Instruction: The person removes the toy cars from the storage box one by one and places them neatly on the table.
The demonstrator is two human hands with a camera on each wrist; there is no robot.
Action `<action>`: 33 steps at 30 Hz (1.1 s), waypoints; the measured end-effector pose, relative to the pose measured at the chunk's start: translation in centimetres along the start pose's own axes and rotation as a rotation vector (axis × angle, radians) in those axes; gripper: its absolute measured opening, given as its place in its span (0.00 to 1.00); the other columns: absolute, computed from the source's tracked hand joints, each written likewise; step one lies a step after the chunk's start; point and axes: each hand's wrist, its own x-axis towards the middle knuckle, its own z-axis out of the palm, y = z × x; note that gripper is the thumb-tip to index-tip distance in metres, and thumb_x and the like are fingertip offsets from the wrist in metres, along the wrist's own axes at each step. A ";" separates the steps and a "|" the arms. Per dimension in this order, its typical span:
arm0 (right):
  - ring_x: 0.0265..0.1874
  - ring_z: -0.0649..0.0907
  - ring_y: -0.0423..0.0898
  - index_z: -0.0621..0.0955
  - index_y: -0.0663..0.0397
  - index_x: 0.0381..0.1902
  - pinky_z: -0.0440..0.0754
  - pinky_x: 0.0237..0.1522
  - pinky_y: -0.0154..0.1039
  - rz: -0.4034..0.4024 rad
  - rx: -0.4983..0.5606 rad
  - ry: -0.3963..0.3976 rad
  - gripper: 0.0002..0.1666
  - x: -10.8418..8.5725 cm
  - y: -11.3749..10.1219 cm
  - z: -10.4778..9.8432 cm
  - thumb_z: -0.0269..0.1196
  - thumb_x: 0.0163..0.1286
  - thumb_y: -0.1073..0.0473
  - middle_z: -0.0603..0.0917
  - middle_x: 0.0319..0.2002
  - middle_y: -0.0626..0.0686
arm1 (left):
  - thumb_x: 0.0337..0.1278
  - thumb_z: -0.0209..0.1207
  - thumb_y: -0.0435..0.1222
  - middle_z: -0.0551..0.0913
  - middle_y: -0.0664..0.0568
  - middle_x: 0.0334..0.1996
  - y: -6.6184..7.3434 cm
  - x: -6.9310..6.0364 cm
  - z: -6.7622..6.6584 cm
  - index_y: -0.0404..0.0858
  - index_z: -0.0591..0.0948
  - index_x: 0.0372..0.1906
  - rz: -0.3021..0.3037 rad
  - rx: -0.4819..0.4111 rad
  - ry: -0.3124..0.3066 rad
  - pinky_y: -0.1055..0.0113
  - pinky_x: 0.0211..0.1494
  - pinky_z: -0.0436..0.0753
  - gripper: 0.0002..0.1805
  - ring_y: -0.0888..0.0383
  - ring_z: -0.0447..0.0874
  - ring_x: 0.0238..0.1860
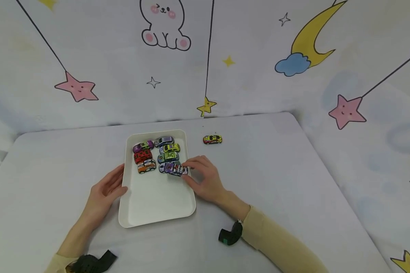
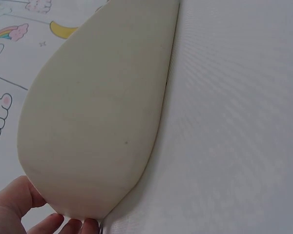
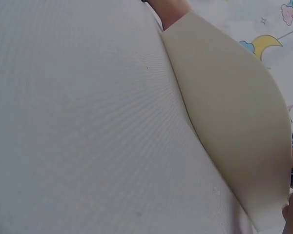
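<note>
A white tray (image 1: pixel 157 204) lies on the table with small toy cars in its far half. My left hand (image 1: pixel 104 193) holds the tray's left side, thumb over the rim and fingers along the outer wall. Between thumb and fingertips, my right hand (image 1: pixel 205 180) pinches a white and dark toy car (image 1: pixel 180 170) near the tray's right wall. That car overlaps a purple toy car (image 1: pixel 164 167) in the right column. Above it in the column are a green car (image 1: pixel 168 157), a yellow car (image 1: pixel 171 148) and a dark car (image 1: pixel 164 141).
The tray's left column has a purple and green car (image 1: pixel 143 146), a red car (image 1: pixel 142 156) and an orange car (image 1: pixel 146 166). Outside the tray, a yellow and red car (image 1: pixel 212 139) stands on the white table (image 1: pixel 259 170). A cartoon-printed backdrop rises behind.
</note>
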 end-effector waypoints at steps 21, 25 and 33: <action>0.43 0.87 0.51 0.85 0.60 0.50 0.87 0.49 0.42 0.131 0.044 0.150 0.18 -0.1 3.4 -3.2 0.71 0.61 0.67 0.85 0.46 0.56 | 0.68 0.57 0.26 0.59 0.32 0.75 0.0 -0.3 0.2 0.33 0.59 0.77 0.012 -0.015 0.005 0.84 0.63 0.73 0.35 0.75 0.68 0.67; 0.44 0.87 0.49 0.85 0.58 0.51 0.86 0.50 0.39 0.178 -0.020 0.104 0.18 -0.2 4.9 -5.1 0.71 0.62 0.66 0.85 0.47 0.54 | 0.68 0.57 0.26 0.60 0.31 0.75 0.2 -0.2 0.2 0.32 0.59 0.76 0.020 -0.028 0.005 0.83 0.63 0.74 0.35 0.75 0.69 0.67; 0.46 0.86 0.52 0.85 0.62 0.48 0.85 0.54 0.40 0.315 -0.128 0.078 0.16 -0.3 6.9 -7.6 0.72 0.60 0.69 0.86 0.46 0.56 | 0.68 0.57 0.26 0.59 0.31 0.74 0.0 0.0 0.1 0.31 0.59 0.76 0.015 -0.017 0.009 0.83 0.63 0.74 0.35 0.75 0.69 0.67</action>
